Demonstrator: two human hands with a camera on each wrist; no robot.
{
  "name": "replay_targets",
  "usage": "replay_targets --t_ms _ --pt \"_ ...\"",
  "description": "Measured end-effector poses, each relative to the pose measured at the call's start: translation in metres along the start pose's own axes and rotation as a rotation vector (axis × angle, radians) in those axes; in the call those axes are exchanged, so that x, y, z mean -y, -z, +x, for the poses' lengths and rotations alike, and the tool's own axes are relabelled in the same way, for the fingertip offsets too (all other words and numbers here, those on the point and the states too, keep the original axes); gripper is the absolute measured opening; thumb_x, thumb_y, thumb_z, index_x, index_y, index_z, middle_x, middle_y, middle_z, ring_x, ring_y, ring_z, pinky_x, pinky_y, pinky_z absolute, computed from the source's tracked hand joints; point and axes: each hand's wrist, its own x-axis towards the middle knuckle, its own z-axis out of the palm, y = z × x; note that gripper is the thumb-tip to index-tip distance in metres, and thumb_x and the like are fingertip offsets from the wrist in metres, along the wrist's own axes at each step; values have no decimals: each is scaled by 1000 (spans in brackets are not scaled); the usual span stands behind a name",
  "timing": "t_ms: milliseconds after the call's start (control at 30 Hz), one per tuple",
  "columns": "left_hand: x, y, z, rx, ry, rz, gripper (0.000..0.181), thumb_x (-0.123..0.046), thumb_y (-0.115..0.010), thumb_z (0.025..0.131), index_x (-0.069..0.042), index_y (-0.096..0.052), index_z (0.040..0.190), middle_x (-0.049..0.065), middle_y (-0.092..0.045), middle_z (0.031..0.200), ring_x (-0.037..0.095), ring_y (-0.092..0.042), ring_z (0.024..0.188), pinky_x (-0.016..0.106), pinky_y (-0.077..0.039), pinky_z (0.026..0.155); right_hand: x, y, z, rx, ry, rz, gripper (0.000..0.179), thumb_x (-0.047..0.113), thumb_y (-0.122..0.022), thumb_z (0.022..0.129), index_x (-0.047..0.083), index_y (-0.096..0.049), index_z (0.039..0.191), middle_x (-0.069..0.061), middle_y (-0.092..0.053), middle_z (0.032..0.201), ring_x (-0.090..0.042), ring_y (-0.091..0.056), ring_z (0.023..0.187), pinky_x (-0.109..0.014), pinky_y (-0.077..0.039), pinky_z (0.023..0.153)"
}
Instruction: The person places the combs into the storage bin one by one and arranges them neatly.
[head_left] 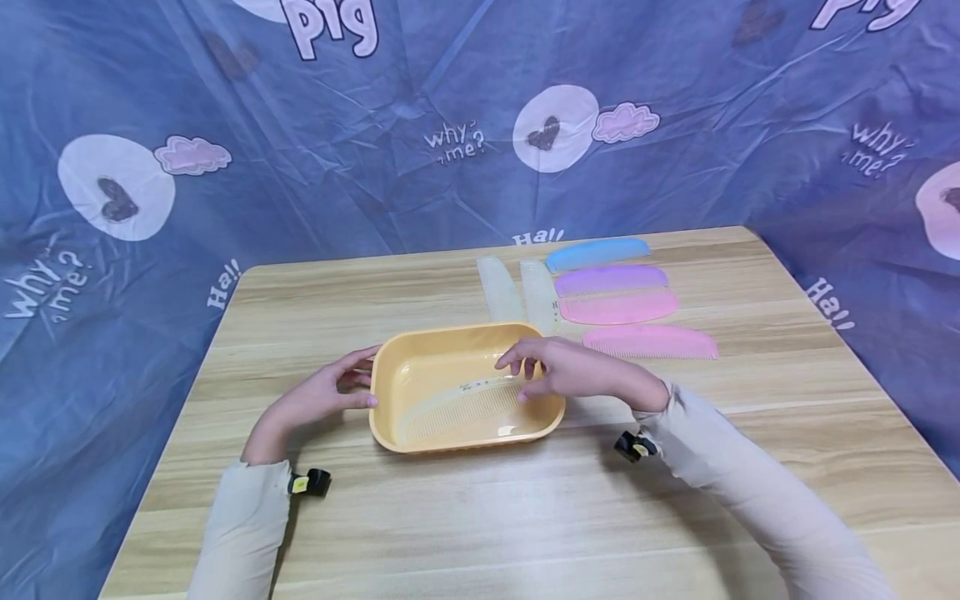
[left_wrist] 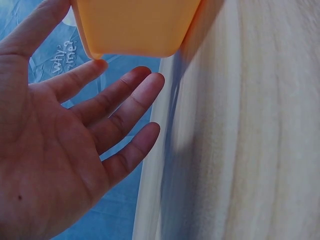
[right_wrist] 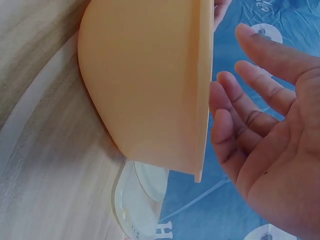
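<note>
On a pale wood-grain worktop [head_left: 465, 533], in the head view, stands one yellow-orange rectangular plastic tub [head_left: 431, 354] with rounded corners. One translucent whitish curved plastic comb [head_left: 457, 412] lies inside it, making seven combs in all with the six beyond and to the right of the tub: two translucent whitish combs [head_left: 538, 292] side by side, one blue curved comb [head_left: 597, 253], one purple comb [head_left: 611, 278] and two pink combs [head_left: 649, 341]. Two hands are in view. The left hand [head_left: 322, 393] is at the tub's left end, thumb and fingers apart; the right hand [head_left: 573, 368] hangs over the right end, fingers bent loosely and apart. Two light long sleeves [head_left: 243, 529] cover the arms, and two small black wrist devices [head_left: 310, 482] show, one at each cuff. A blue printed cloth [head_left: 360, 183] hangs behind.

In the left wrist view, four fingers are spread, with the thumb up beside the tub; the index fingertip is at the tub's edge.

In the right wrist view, the thumb and four slightly bent fingers stand apart beside the tub's rim, with nothing between them. The two whitish combs overlap in sight past the tub's wall, and part of the left hand shows at the top.
</note>
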Motion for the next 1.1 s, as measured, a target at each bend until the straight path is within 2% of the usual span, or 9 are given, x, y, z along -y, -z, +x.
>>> replay_targets --t_ms 200,367,500,700,900,1100 --pt "-1 0 0 1 -3 0 81 -16 -72 87 -8 -25 152 24 -46 139 41 -52 124 20 -49 92 -1 -3 11 85 -37 16 45 10 -70 85 4 -57 128 -13 -60 123 -29 -61 102 -28 -51 80" --pt "0 0 1 1 -6 8 81 -16 -72 87 -8 -25 152 24 -48 138 41 -52 123 20 -49 92 -1 -6 21 135 -58 -31 47 9 -69 85 4 -56 129 -12 -59 126 -27 -59 106 -35 -51 89" --pt "1 0 1 0 -5 11 81 -15 -72 87 -8 -25 153 24 -46 139 41 -52 123 20 -49 92 -3 -8 30 140 -46 -86 45 9 -67 86 3 -56 128 -12 -59 125 -27 -59 109 -39 -50 94" --pt "2 1 1 -9 -5 20 81 -15 -72 87 -8 -25 153 24 -44 141 41 -52 123 20 -48 92 -4 -10 39 149 -22 -140 44 11 -69 85 1 -57 127 -14 -57 125 -28 -58 111 -38 -49 95" --pt "2 1 1 -4 -7 22 80 -15 -72 87 -8 -25 152 24 -47 138 41 -52 122 21 -49 92 -7 -16 42 158 -48 -188 43 10 -70 84 4 -60 125 -12 -58 122 -25 -56 111 -37 -47 97" --pt "2 1 2 -5 -7 31 81 -14 -72 87 -8 -25 153 24 -45 141 41 -52 123 21 -49 93 -7 -17 46 193 -74 -179 46 10 -72 83 5 -59 126 -11 -58 119 -25 -56 109 -36 -47 95"
